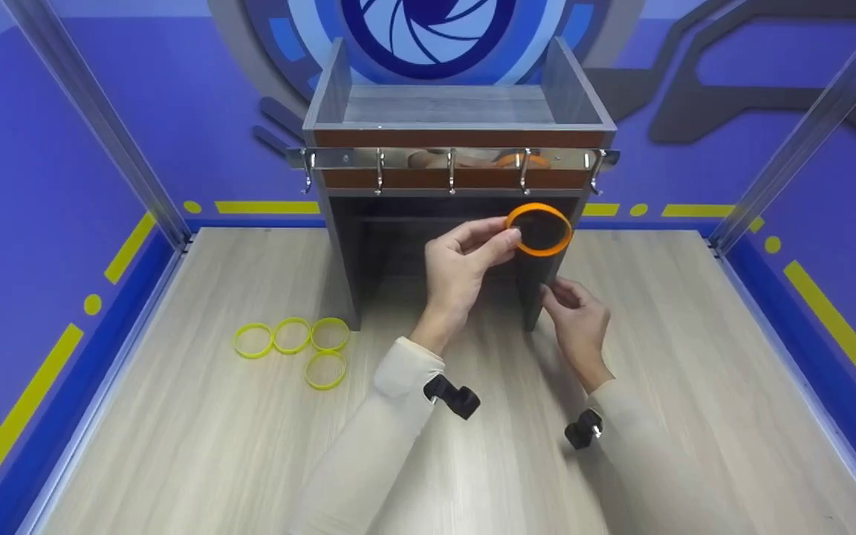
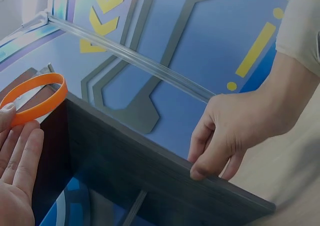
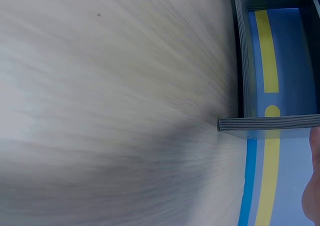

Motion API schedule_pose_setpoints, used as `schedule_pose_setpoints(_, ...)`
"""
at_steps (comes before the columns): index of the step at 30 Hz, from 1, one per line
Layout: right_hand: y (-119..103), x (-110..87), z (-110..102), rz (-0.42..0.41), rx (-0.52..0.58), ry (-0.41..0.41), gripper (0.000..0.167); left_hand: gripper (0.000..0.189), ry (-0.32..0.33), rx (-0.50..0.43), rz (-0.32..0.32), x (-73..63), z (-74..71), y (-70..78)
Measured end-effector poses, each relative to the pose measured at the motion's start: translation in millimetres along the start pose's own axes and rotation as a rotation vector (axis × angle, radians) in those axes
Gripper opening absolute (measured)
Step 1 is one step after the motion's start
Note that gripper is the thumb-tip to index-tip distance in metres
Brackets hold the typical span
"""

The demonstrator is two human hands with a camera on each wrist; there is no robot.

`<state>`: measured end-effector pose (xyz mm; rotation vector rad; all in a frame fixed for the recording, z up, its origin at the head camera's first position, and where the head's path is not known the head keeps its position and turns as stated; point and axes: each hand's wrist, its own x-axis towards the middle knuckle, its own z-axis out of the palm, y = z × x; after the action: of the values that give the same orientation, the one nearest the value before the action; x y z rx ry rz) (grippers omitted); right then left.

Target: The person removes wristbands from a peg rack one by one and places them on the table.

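My left hand (image 1: 461, 260) pinches an orange wristband (image 1: 539, 253) between thumb and fingers. It holds the band up in front of the right part of a grey wooden hook rack (image 1: 458, 139), just below the hooks. The band's ring shape also shows in the left wrist view. Lower on the right, my right hand (image 1: 579, 319) grips the front edge of the rack's right side panel (image 2: 125, 146), its thumb and fingers bent over that edge. Only a sliver of the right hand (image 3: 311, 186) enters the right wrist view.
Several yellow wristbands (image 1: 325, 370) lie side by side on the wooden tabletop (image 1: 175, 446), left of the rack. A metal strip with several hooks (image 1: 452, 171) runs across the rack's front. Blue panels (image 1: 807, 245) with metal posts enclose the table.
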<state>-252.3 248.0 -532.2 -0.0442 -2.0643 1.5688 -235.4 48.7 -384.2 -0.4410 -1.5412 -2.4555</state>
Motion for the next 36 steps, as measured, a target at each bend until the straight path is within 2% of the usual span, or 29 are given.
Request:
schedule_pose_setpoints(8,-4,-1.2,1,0.038,-0.024,-0.002,0.023,0.02,0.03,0.009,0.002,-3.2,-15.7,0.0)
schedule_pose_setpoints(15,-36,-9.0,-1,0.029,-0.007,-0.012,0.022,0.026,0.059,0.015,0.012,-3.7,-31.0,-0.5)
schedule_pose_setpoints(23,-44,-10.6,-2,0.034,-0.005,-0.022,0.02,0.025,0.118,0.013,-0.005,-9.8,-53.8,-3.9)
schedule_pose_setpoints(29,-39,-9.6,0,0.021,0.006,-0.002,0.019,0.028,0.176,0.024,-0.027,-16.6,-76.8,-7.0)
schedule_pose_setpoints(36,-3,-0.6,0,0.021,-0.007,-0.012,0.02,0.024,0.298,0.017,-0.06,-26.0,-114.6,-9.5)
